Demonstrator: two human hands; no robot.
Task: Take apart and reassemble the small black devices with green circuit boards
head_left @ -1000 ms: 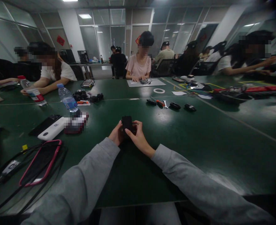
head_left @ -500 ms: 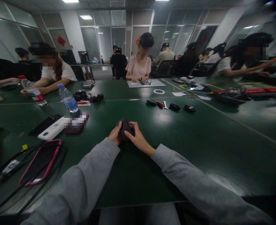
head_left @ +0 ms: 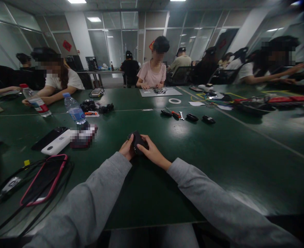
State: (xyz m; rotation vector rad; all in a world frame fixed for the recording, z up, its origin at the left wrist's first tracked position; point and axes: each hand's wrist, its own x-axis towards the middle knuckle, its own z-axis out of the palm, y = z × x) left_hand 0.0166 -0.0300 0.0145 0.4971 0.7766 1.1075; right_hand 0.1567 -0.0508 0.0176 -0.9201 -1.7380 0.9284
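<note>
Between my two hands, low over the green table (head_left: 219,162), is a small black box-shaped object (head_left: 137,139); its exact kind does not show. My left hand (head_left: 126,148) is closed on its left side, the thumb along the near left edge. From the right, my right hand (head_left: 152,150) grips it too, thumb on the near face and fingers curled behind. The far side and underside of the object are hidden by my fingers.
To the left lie a pink-rimmed phone (head_left: 44,181), black cables (head_left: 12,210) and a white power bank (head_left: 57,142); two water bottles (head_left: 76,109) stand beyond. Ahead are a wrench (head_left: 181,116), black pieces (head_left: 192,117) and a tape roll (head_left: 174,101). A co-worker (head_left: 152,70) sits opposite.
My hands stay in nearly the same place; the fingers of my right hand have shifted slightly on the black object. The person opposite has moved their hands a little.
</note>
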